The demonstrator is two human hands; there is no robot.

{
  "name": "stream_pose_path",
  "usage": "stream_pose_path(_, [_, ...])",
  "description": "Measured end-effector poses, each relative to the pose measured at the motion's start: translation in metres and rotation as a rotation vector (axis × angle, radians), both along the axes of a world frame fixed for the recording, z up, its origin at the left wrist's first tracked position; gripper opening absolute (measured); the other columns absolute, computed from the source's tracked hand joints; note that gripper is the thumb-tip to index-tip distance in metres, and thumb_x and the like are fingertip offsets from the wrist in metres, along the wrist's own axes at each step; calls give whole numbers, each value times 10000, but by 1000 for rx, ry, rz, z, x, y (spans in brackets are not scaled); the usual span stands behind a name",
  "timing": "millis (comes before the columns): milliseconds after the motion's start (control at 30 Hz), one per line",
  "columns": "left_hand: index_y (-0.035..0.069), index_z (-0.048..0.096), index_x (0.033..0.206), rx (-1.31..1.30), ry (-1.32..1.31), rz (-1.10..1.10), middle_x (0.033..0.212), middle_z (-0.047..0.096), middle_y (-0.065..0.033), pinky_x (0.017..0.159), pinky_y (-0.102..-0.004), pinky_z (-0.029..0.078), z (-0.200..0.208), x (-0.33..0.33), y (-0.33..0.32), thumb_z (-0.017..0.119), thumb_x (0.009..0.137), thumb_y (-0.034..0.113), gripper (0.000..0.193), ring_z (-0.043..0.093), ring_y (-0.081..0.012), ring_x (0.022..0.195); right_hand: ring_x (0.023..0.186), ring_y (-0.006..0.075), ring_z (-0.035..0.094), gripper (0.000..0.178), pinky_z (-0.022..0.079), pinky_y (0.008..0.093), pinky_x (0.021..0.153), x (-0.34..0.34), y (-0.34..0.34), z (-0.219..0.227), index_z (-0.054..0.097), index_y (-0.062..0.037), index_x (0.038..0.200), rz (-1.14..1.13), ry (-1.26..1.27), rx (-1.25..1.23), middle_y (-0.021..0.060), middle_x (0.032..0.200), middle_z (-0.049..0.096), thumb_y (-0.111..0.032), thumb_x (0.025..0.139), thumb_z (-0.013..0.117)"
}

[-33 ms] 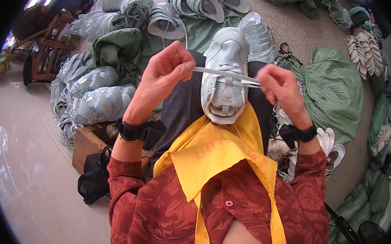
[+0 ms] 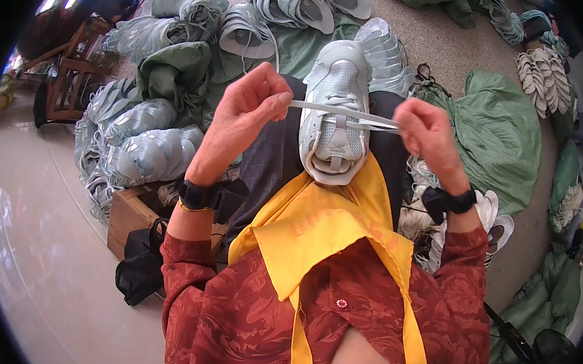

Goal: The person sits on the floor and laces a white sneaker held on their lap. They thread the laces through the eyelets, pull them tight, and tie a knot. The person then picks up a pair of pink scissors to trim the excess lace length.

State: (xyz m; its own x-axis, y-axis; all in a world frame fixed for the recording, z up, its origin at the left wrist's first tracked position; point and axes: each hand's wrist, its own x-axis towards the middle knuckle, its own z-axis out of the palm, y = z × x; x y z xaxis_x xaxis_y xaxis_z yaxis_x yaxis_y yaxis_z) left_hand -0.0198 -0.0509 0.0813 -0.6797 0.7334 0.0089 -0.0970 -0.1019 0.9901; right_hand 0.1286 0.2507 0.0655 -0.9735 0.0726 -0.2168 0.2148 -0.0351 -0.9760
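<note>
A pale mint sneaker upper (image 2: 341, 63) rests between my knees, its opening toward me and its toe pointing away. White shoelace (image 2: 327, 108) is threaded through its eyelets. Pinched in my left hand (image 2: 249, 110), left of the shoe, is a lace end. My right hand (image 2: 430, 135), to the right, has its fingers closed on the lace as well. A stretch of lace runs taut between both hands, slanting over the shoe's tongue. How the strands lie inside the right fingers is hidden.
Stacks of nested pale uppers (image 2: 154, 154) lie at left and along the far side. Green cloth bundles (image 2: 495, 141) sit at right, with white shoe pieces (image 2: 486, 212) beside my right forearm. A wooden box (image 2: 129, 224) and black pouch (image 2: 142, 263) are at left. A yellow apron (image 2: 322, 237) covers my lap.
My right hand has shifted slightly to the right, drawing the lace out further. My left hand and the shoe upper have hardly moved.
</note>
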Motion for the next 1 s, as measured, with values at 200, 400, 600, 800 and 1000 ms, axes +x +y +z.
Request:
stream_pose_path(200, [46, 582, 994, 18, -94, -65, 873, 549, 33, 721, -224, 429, -35, 18, 23, 646, 1041, 172, 149, 507, -48, 795, 439, -12, 354, 281, 256, 178, 386, 43, 51, -25, 659, -57, 931, -270, -20, -120, -69, 614, 486, -291, 1078, 609])
stream_pose_path(400, [23, 576, 1019, -108, 59, -97, 915, 586, 16, 767, -226, 478, -50, 37, 38, 616, 1026, 43, 45, 560, -49, 839, 431, 1, 345, 331, 238, 196, 387, 49, 67, -55, 667, -48, 898, -507, -43, -173, -74, 594, 465, -339, 1055, 646])
stream_pose_path(600, [17, 559, 1009, -142, 179, 2, 877, 613, -1, 742, -243, 497, -49, 44, 43, 660, 981, -1, 106, 591, -66, 816, 526, -5, 444, 158, 305, 193, 468, 19, 28, -46, 744, -42, 1067, -389, 77, 563, -63, 654, 574, -174, 984, 724])
stream_pose_path(800, [16, 548, 998, -140, 292, 49, 821, 639, -33, 698, -265, 502, -35, 51, 44, 701, 932, -6, 168, 633, -101, 769, 662, 40, 625, 199, 495, 222, 581, -8, -59, 10, 725, -18, 1151, 11, 6, 133, 10, 848, 721, -51, 954, 722])
stream_pose_path(1000, [14, 567, 999, -167, 303, 40, 830, 638, -29, 694, -257, 496, -32, 54, 42, 723, 913, -11, 179, 620, -93, 770, 805, 123, 729, 141, 587, 264, 690, -11, -61, 1, 707, 26, 1086, 101, 126, 292, 71, 936, 749, -14, 951, 694])
